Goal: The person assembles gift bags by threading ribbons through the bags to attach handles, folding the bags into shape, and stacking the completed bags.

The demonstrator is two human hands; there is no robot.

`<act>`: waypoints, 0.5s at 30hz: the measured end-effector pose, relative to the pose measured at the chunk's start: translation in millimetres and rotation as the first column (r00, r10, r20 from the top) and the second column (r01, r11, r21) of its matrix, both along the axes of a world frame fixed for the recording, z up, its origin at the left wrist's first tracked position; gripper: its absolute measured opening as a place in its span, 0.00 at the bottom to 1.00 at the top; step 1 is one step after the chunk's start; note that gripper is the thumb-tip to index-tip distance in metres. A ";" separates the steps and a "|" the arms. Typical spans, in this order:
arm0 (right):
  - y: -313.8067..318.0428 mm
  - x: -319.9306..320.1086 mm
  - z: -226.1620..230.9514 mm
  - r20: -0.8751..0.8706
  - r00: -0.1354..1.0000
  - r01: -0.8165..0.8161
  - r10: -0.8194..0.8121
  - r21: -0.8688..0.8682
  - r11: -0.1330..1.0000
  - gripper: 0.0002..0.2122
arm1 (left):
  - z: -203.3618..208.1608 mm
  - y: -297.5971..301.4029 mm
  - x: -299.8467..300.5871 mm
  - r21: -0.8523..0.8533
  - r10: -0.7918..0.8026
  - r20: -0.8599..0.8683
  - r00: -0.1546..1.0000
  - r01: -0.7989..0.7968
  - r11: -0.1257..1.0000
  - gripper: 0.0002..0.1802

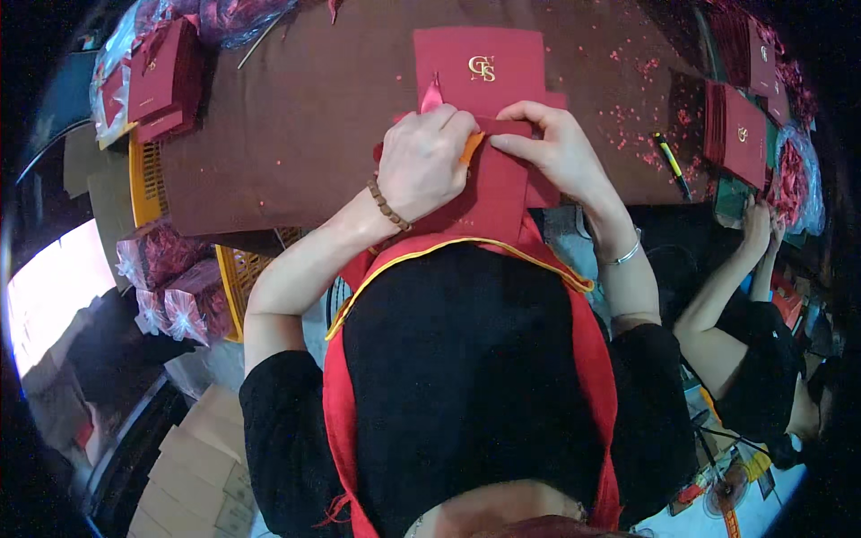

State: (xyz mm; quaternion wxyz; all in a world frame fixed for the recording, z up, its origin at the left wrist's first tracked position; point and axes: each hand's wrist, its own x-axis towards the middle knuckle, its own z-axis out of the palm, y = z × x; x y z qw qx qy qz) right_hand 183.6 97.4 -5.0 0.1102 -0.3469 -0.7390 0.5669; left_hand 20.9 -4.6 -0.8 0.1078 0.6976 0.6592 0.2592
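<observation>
A flat dark red paper piece with a gold emblem (484, 67) lies on the brown-covered table in front of me. Nearer my body, a plain red paper folder (491, 193) overlaps it. My left hand (421, 161), with a beaded bracelet, is closed in a fist over the folder's left side. A small orange piece (471, 148) shows by its thumb, mostly hidden in the fingers. A pink ribbon end (433, 94) sticks up past the knuckles. My right hand (556, 148) has its thumb and forefinger on the folder's upper edge, near the orange piece.
Stacked red folders (166, 76) stand at the far left; more stacks (737, 134) stand at the right. A yellow-black pen-like tool (671, 163) lies among red scraps. Yellow crates (235, 291) and bagged red material (170, 278) are left. A co-worker's arms (731, 278) reach in at right.
</observation>
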 end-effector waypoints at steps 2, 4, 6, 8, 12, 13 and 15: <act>-0.5 -0.1 1.5 0.011 1.000 0.015 -0.014 -0.063 0.998 0.10 | 1.5 0.1 1.3 0.020 0.002 -0.017 1.000 -0.002 1.000 0.06; -2.4 2.0 -7.7 -0.120 0.992 0.032 -0.044 -0.097 0.995 0.09 | 2.3 0.0 1.3 0.024 -0.009 0.010 1.000 0.009 1.000 0.06; -2.7 2.7 -2.8 -0.032 0.999 0.037 -0.040 -0.113 0.993 0.09 | 2.6 -0.8 1.5 0.014 -0.004 -0.008 1.000 0.005 1.000 0.06; -2.9 2.8 -0.1 0.009 0.999 0.040 -0.039 -0.184 0.982 0.10 | 1.9 -1.4 2.1 0.023 0.004 0.010 1.000 -0.004 1.000 0.06; -6.2 4.8 -1.7 -0.089 0.993 0.048 -0.074 -0.267 0.962 0.11 | 2.2 -0.8 4.8 0.044 0.007 0.006 1.000 -0.007 0.999 0.07; -7.0 4.9 -1.3 -0.108 0.992 0.041 -0.072 -0.264 0.964 0.12 | 1.8 -0.5 4.9 0.046 0.009 0.001 1.000 -0.009 0.999 0.07; -5.9 6.4 -3.3 -0.093 0.994 0.032 -0.060 -0.281 0.959 0.12 | 2.8 0.0 4.3 0.067 0.012 0.017 1.000 -0.013 0.998 0.05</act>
